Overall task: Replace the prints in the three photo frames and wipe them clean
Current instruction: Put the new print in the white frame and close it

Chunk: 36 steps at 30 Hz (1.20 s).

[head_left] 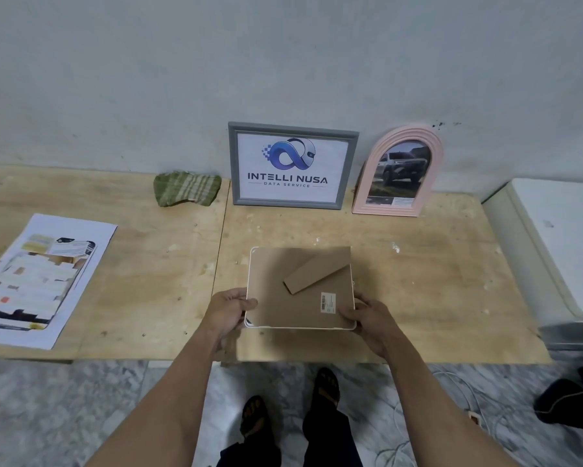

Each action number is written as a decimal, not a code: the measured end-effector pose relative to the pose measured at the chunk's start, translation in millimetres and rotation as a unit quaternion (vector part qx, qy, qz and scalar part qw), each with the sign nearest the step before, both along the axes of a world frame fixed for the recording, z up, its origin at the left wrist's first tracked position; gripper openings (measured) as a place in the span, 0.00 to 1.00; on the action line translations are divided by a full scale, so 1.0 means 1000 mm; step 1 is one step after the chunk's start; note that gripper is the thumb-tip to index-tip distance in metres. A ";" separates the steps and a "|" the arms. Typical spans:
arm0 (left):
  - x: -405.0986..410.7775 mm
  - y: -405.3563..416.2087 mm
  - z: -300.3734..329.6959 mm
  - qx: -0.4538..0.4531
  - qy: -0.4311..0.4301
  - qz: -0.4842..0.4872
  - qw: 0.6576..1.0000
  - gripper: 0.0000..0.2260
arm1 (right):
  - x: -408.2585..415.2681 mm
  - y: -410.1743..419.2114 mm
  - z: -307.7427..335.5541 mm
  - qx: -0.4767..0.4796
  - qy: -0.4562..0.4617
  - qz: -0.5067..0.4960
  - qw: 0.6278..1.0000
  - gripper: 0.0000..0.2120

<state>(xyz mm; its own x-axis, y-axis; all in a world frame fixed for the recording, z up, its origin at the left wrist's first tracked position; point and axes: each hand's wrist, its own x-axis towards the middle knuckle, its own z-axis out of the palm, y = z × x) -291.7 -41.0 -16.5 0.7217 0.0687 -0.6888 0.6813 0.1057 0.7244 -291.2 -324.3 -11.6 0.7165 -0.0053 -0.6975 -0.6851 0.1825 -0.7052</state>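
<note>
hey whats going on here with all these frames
A person is holding a white-edged photo frame face down over the plywood table, left hand and right hand gripping its near corners, cardboard back and stand facing up. A grey frame and a pink arched frame stand against the wall. A green cloth and a loose print lie to the left.

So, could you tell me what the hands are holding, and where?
The white frame, back side up: left hand at its near-left corner, right hand at its near-right corner.
</note>
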 end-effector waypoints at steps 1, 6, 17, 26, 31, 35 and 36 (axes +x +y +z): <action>0.002 0.000 0.003 -0.002 -0.007 -0.003 1.000 0.08 | 0.002 0.000 0.001 -0.011 -0.002 0.007 1.000 0.23; 0.013 0.003 0.014 0.004 -0.063 0.007 0.998 0.08 | 0.009 0.001 0.020 -0.007 -0.027 0.045 0.999 0.17; 0.042 0.016 0.055 0.004 -0.102 -0.020 0.995 0.07 | 0.014 0.005 0.044 -0.076 -0.089 0.068 0.991 0.10; 0.037 0.017 0.060 -0.046 -0.077 -0.046 0.995 0.07 | 0.036 0.017 0.064 -0.092 -0.134 0.044 0.986 0.08; 0.045 0.014 0.063 -0.070 -0.105 0.018 0.992 0.07 | 0.042 0.018 0.073 -0.146 -0.163 0.139 0.966 0.16; 0.045 0.017 0.065 -0.072 -0.113 0.043 0.990 0.07 | 0.050 0.022 0.078 -0.174 -0.191 0.155 0.954 0.17; 0.045 0.018 0.065 -0.073 -0.116 0.049 0.989 0.07 | 0.051 0.021 0.079 -0.155 -0.181 0.161 0.958 0.17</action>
